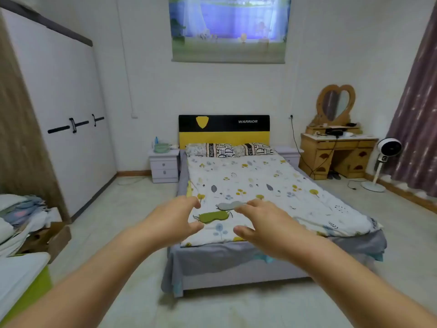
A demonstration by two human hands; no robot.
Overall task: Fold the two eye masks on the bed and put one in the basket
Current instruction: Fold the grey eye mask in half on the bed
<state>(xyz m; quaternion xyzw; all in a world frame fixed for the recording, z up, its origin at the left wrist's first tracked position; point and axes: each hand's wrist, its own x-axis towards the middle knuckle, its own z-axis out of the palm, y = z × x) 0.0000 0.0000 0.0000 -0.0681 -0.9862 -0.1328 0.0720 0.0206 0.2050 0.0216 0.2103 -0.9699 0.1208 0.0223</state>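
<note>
Two eye masks lie flat on the bed near its foot end. The green eye mask is nearer to me, and the grey eye mask lies just behind it, to its right. My left hand is held out in front of me, left of the green mask, with its fingers spread and nothing in it. My right hand is stretched out on the right, its fingers apart, and covers the grey mask's right end. A green basket stands on the left nightstand beside the bed's head.
A white wardrobe lines the left wall. Piled laundry and a cardboard box sit at the left. A wooden dressing table and a standing fan stand on the right. Bare floor lies between me and the bed.
</note>
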